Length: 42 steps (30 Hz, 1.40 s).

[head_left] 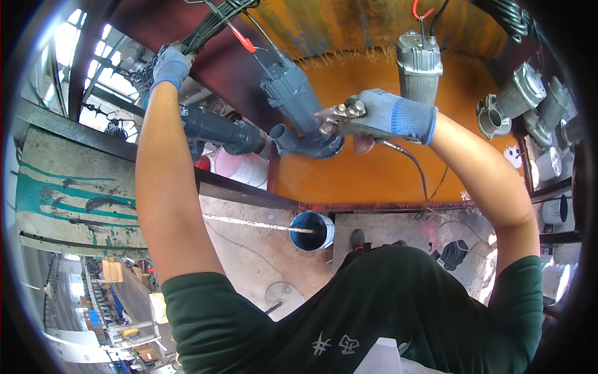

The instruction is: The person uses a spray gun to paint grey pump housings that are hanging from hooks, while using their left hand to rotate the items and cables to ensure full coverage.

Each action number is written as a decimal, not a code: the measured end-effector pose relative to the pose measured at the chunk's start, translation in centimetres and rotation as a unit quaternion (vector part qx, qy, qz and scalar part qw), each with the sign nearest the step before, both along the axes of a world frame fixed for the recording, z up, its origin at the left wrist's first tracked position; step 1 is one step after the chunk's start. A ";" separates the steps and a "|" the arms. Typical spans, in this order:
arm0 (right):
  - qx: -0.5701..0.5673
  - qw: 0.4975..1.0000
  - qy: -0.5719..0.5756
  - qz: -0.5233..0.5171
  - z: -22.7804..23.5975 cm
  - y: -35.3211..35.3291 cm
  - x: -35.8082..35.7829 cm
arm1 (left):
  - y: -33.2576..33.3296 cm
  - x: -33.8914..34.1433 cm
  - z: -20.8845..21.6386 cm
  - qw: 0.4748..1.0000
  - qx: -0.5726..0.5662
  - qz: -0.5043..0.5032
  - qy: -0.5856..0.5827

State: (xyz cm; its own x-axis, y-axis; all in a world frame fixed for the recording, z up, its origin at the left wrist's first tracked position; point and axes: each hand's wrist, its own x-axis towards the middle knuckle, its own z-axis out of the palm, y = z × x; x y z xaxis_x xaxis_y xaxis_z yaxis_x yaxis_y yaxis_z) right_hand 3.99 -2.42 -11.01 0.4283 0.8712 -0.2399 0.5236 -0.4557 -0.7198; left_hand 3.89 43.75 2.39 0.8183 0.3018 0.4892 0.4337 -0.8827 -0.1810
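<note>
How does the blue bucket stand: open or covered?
The blue bucket is open: no lid covers its mouth, and its dark inside shows. Fullness: cannot tell.

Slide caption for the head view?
Gloved right hand holds a spray gun near a hanging blue-grey pump; left hand at a cable bundle.

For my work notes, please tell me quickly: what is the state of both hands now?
Left hand: at the black cable bundle; whether it is closed cannot be told.
Right hand: closed, holding a metal spray gun.
</note>
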 end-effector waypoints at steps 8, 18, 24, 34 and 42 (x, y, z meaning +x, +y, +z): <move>0.163 0.983 0.084 -0.029 -6.3 -3.3 -2.9 | -1.3 -0.9 -0.6 1.000 -0.004 -0.007 -0.007; 0.120 0.948 0.149 -0.256 -25.1 -16.1 -12.0 | -6.3 -5.7 -2.5 0.994 0.081 0.042 -0.054; 0.098 0.916 0.157 -0.357 -33.8 -22.8 -15.6 | -12.6 -10.1 -3.9 0.967 0.249 -0.002 -0.057; 0.150 0.884 0.130 -0.424 -33.7 -26.2 -15.2 | -20.3 -11.7 -2.6 0.931 0.046 -0.290 -0.217; 0.138 0.932 0.085 -0.324 -24.2 -24.1 -12.0 | -7.8 -7.8 -1.3 0.940 0.160 -0.200 -0.227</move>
